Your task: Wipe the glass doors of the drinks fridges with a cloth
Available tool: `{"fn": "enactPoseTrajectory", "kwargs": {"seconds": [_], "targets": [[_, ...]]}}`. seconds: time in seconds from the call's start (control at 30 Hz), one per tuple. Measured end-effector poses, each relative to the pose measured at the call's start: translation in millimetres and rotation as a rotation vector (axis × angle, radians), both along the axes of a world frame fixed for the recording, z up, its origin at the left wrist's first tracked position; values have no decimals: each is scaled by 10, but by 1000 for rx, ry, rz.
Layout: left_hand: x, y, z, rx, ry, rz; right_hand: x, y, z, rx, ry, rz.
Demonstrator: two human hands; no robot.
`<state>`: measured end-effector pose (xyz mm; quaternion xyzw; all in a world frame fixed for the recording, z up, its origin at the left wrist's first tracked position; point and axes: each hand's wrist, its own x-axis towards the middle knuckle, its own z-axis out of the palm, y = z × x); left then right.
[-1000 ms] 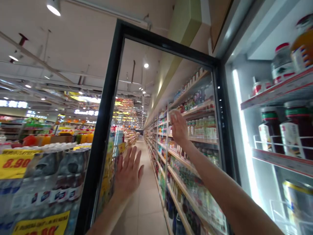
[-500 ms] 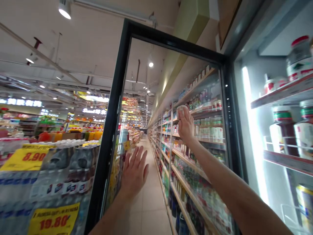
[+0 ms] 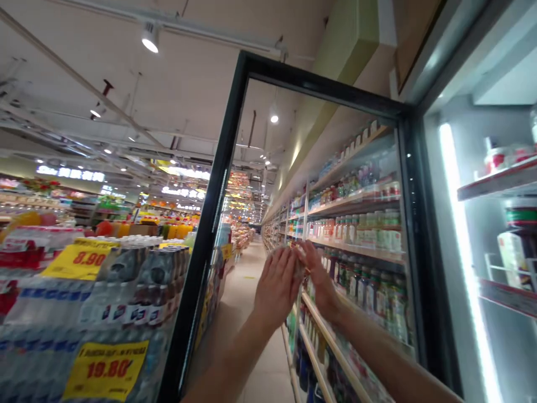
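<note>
A glass door (image 3: 325, 84) with a black frame stands swung open in front of me. Before its pane my two hands meet. My left hand (image 3: 274, 288) has its back to me, fingers held together and bent over a small pale cloth (image 3: 299, 267). From the other side my right hand (image 3: 321, 282) closes on the same cloth. Most of the cloth is hidden between the hands, and I cannot tell whether it touches the glass.
To the right is a lit cooler with bottles on shelves (image 3: 503, 182) and a bright light strip (image 3: 459, 224). Stacked bottle packs (image 3: 121, 299) with yellow price signs (image 3: 107, 369) stand at the left. Through the glass show a tiled aisle and long drink shelves.
My right hand has come down from higher on the pane with the cloth. My left hand, flat and spread before, has moved right to meet it. The view has shifted left.
</note>
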<state>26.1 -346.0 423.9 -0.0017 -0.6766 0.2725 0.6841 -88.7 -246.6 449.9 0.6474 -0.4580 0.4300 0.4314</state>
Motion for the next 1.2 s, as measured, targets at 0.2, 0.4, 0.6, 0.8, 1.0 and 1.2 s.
{"fn": "enactPoseTrajectory", "kwargs": {"seconds": [0.2,0.4,0.6,0.8,1.0,1.2], "targets": [[251,-194,797,-110,38,193,-504,131,272,-224,218,-524],[535,-239,939,150,55,209,-480,155,238,-279,256,-560],[292,-104,-444,-474,-519,218,-496,158,244,-306,260,-539],[594,-403,341,-11,-125,255,-515,126,244,-315,256,-562],[759,-465,-629,-337,-553,179,-544,163,249,-311,256,-570],[952,-490,-453,2,-385,319,-299,90,233,-274,150,-448]]}}
